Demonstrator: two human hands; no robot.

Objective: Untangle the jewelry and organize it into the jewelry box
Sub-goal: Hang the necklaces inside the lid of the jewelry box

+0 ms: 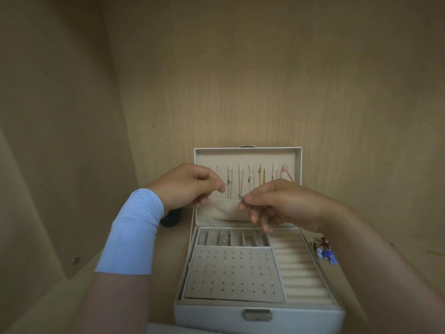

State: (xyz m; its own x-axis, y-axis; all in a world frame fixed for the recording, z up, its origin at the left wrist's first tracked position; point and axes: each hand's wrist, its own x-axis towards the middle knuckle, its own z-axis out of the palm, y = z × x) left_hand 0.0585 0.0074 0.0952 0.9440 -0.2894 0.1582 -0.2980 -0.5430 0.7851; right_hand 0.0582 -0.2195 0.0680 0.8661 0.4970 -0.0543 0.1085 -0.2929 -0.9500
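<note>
Over jewelry box (207, 317), fine silvery chain (234, 194) in pinch grip of left hand (190, 186) and right hand (284, 203).

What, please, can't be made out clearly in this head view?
Head view:
Chain between left hand and right hand: too thin to show tangles.
Dark object: mostly hidden behind left hand.
Earrings beside box: small, blurred; number unclear.
Item in a compartment: too small to identify.

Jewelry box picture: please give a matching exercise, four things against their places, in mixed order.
1 thin silver chain
2 blue and red bead earrings
3 beige perforated panel
4 hanging necklaces

A inside the open lid
B pinched between left hand and right hand
C right of the white jewelry box
D front left in the box

Pairs: 1-B, 2-C, 3-D, 4-A.
</note>
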